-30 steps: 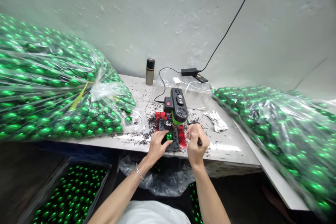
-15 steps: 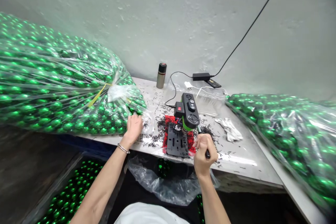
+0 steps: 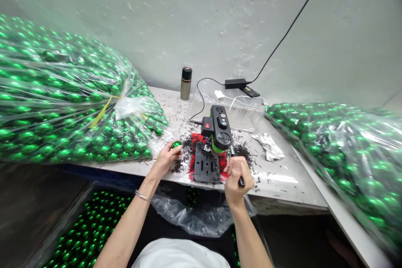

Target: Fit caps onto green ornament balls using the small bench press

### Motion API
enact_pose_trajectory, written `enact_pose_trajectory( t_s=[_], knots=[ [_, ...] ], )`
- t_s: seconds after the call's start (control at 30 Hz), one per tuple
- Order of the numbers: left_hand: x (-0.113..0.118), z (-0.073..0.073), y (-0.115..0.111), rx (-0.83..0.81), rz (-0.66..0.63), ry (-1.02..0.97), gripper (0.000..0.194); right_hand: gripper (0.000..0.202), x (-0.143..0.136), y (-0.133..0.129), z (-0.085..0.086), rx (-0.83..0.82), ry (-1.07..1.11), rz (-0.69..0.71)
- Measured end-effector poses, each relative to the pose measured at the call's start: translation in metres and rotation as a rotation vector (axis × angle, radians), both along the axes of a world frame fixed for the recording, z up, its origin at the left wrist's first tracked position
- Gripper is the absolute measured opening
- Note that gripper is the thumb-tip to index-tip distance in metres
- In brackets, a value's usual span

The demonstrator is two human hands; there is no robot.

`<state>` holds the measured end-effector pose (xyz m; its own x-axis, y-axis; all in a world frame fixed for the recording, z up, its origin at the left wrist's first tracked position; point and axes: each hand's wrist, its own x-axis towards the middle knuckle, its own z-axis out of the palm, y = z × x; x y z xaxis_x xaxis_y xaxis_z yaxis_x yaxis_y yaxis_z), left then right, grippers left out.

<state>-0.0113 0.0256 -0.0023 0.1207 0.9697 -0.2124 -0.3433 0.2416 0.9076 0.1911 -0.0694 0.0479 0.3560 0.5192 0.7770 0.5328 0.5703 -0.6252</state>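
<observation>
A shiny green ball (image 3: 176, 145) is pinched in the fingers of my left hand (image 3: 168, 158), just left of the small press. My right hand (image 3: 239, 178) is wrapped round the black lever handle (image 3: 241, 182) at the right of the press. The black press head (image 3: 220, 127) stands over a slotted black base plate (image 3: 205, 168), which rests on a red mat (image 3: 191, 167). Small black bits (image 3: 241, 151) are scattered on both sides of the base. At the left lies a big clear bag of green balls (image 3: 78, 134), tied with a yellow strip.
Behind the press are a bottle (image 3: 186, 83), a black power adapter (image 3: 236, 83) and cables. White gloves (image 3: 269, 146) lie to the right, beside another bag of green balls (image 3: 342, 155). Below the table (image 3: 282, 176), more green balls (image 3: 91, 226) fill an open bag.
My left hand has come away from the left bag towards the press, and a green ball now shows in its fingers. My right hand stays on the lever. The view has shifted slightly.
</observation>
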Motion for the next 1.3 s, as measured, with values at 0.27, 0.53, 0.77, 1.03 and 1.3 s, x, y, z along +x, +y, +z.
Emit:
enact_pose_trajectory(
  t_s=[0.27,0.53,0.77,1.03,1.3],
  knots=[
    [0.063,-0.015,-0.023,-0.164,-0.084,0.021,0.036,0.031,-0.001,-0.001,0.004,0.009,-0.032,0.02],
    [0.079,-0.027,-0.031,0.325,-0.207,0.699,0.041,0.032,0.001,-0.003,0.003,-0.002,-0.092,0.016],
    [0.08,-0.028,-0.034,0.659,-0.229,0.989,0.034,0.031,0.003,-0.004,0.004,-0.01,-0.112,0.017],
    [0.084,-0.038,-0.041,0.686,-0.118,0.98,0.03,0.029,0.004,-0.003,-0.014,0.019,-0.131,0.007],
    [0.084,-0.039,-0.042,0.675,-0.108,0.912,0.03,0.026,0.012,0.002,-0.052,0.088,-0.214,0.017]
  ],
)
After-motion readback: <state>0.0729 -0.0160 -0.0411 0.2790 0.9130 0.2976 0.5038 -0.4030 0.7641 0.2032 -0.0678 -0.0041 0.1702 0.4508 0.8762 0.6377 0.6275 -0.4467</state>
